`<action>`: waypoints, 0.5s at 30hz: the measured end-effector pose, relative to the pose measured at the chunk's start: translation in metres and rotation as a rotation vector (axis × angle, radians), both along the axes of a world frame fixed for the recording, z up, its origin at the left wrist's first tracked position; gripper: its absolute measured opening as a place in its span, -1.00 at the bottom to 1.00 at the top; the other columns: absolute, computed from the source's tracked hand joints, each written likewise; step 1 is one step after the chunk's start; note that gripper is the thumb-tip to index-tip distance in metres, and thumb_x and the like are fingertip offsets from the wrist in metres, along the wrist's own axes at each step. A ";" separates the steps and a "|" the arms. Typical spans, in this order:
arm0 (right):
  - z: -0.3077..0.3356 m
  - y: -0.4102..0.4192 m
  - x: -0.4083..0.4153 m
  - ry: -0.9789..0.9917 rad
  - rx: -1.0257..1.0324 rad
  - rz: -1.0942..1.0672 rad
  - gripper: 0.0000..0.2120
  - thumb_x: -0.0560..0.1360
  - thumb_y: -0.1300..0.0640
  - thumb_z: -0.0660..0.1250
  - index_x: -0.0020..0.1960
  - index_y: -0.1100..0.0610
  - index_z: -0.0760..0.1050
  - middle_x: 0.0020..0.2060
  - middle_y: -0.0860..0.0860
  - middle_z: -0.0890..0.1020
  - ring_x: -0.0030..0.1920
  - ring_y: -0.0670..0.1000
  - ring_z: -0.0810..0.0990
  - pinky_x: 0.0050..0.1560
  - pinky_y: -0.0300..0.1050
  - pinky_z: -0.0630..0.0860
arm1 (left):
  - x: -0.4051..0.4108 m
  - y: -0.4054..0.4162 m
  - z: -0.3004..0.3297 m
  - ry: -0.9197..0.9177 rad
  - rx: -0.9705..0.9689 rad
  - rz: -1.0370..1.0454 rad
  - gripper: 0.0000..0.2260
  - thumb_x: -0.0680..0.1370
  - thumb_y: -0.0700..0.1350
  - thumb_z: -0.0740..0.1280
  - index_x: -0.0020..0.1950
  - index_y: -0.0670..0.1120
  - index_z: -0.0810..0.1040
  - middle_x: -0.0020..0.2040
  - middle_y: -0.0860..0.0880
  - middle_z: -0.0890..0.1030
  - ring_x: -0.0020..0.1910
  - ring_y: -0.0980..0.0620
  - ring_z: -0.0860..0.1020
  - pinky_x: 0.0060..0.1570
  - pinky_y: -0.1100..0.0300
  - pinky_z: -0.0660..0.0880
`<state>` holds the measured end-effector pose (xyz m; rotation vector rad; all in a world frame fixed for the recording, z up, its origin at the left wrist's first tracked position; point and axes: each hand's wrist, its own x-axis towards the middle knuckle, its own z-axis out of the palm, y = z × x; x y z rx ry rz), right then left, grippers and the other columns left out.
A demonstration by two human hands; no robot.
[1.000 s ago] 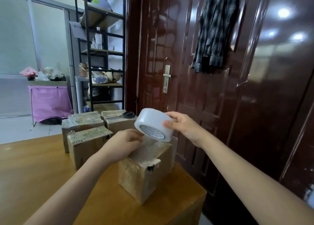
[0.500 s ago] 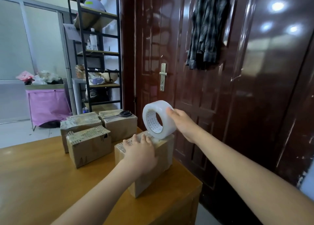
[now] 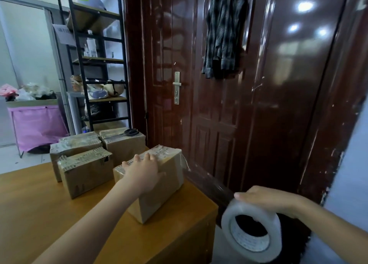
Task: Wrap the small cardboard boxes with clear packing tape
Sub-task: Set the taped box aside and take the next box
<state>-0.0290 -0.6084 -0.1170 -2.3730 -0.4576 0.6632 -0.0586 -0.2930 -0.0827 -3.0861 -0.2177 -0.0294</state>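
Box being wrapped: a brown cardboard box (image 3: 159, 186) is set near the right edge of the wooden bench (image 3: 35, 214). Its long side runs from the near edge up toward the door (image 3: 229, 114). Shiny clear tape is seen on its top and far end.
Left hand: the left hand (image 3: 142, 172) is laid flat on the box top, fingers straight and pressed down.
Right hand: the right hand (image 3: 272, 201) is curled over the tape roll (image 3: 252, 232), which is held off the bench, lower right.
Tape strip: a clear strip (image 3: 209, 182) is stretched from the box's far corner down to the roll.
Roll: white rim, hole turned toward the camera.
Other boxes: 3 taped boxes (image 3: 85, 170) are grouped at the back left. Scissors (image 3: 130, 132) are laid on 1.
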 end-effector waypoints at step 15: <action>0.059 0.066 0.029 -0.252 -0.024 -0.007 -0.47 0.56 -0.23 0.22 -0.44 0.09 0.31 -0.56 -0.06 0.30 -0.54 -0.08 0.27 -0.37 -0.20 0.22 | 0.007 0.069 0.039 0.066 -0.864 0.058 -0.72 0.58 0.01 0.33 0.11 -0.18 0.62 -0.02 -0.15 0.68 -0.03 -0.13 0.65 0.11 -0.02 0.53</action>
